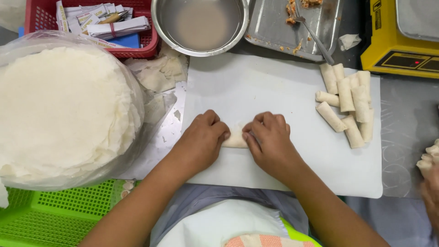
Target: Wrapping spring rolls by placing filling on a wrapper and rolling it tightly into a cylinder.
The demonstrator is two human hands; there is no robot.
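My left hand (201,139) and my right hand (270,139) meet in the middle of a white cutting board (256,87). Both hands curl their fingers over a small pale spring roll (235,139) that lies flat on the board; only its middle shows between the knuckles. A pile of several finished rolls (350,103) lies on the right part of the board, apart from my hands.
A big stack of round white wrappers (64,107) in clear plastic sits left. Behind: red basket (141,43), steel bowl of cloudy liquid (201,25), metal tray (274,27) with filling and a fork (315,39), yellow scale (402,45). Green crate (59,215) front left. Another person's hand (430,187) with rolls at right edge.
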